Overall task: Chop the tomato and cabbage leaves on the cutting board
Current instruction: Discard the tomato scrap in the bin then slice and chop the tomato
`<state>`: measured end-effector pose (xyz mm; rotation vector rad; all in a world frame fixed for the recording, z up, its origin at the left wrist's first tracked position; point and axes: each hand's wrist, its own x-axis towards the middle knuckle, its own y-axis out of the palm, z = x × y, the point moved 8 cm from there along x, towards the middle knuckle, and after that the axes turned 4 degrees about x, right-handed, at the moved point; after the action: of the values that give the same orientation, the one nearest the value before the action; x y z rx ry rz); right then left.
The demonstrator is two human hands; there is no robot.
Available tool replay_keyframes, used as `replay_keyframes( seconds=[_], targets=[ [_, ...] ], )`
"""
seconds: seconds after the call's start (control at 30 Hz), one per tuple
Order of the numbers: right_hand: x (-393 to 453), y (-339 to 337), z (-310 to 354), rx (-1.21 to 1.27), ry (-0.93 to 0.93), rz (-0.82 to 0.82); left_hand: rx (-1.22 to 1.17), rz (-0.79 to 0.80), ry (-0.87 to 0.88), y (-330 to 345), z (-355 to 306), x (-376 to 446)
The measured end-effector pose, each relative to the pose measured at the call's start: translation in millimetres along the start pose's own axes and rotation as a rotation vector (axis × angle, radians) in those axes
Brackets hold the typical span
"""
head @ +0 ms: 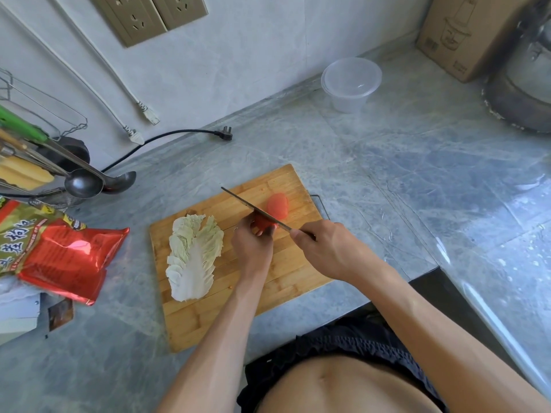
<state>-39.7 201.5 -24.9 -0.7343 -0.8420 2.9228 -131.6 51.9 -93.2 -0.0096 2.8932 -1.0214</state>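
Nearest, right hand (331,248) gripped the steel knife (256,210), slicing the red tomato half (264,223) that left hand (252,244) pinned steady on the bamboo cutting board (193,320); pale cabbage leaf (193,254) waited beside

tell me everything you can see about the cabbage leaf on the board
The cabbage leaf is pale green and crinkled at its edges, with a broad white rib down the middle. It looks whole and uncut, lying flat on the left part of the wooden cutting board, stem end toward the person. Neither hand touches it; the left hand works just to its right.
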Motion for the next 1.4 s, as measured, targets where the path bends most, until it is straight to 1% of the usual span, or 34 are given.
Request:
replay_keyframes(
  seconds=[0.13, 0.3, 0.5, 0.67, 0.77, 0.93, 1.23, 1.4],
  targets=[
    [10.8, 6.9, 3.5, 0.031, 0.002, 0.012, -0.022, 0.01, -0.008, 1.1, 2.7, 1.3],
    [3.3, -1.0, -5.5, 0.004, 0.035, 0.05, -0.052, 0.017, -0.039, -0.6, 6.0, 1.2],
    [24.8, 14.0, -9.9, 0.048, 0.02, 0.02, -0.039, 0.021, -0.029, -0.6, 4.5, -0.2],
    [20.9, 21.9, -20.8, -0.025, 0.001, 0.011, -0.05, 0.023, -0.056, -1.6, 9.5, 0.6],
    [19.3, 19.2, -26.4, -0.007, 0.006, 0.005, -0.065, 0.02, -0.064, -0.9, 8.1, -1.7],
    [38.7, 25.3, -19.1, 0.036, -0.034, -0.006, -0.085, 0.029, -0.088, 0.5, 5.7, -3.6],
    [37.3, 34.1, -23.7, -0.025, -0.091, -0.009, -0.137, 0.054, -0.174, -4.3, 18.0, -0.7],
    [47.6, 31.6, -15.3, 0.017, -0.093, -0.025, -0.181, 0.09, -0.153, 0.2, 20.8, -0.5]
  ],
)
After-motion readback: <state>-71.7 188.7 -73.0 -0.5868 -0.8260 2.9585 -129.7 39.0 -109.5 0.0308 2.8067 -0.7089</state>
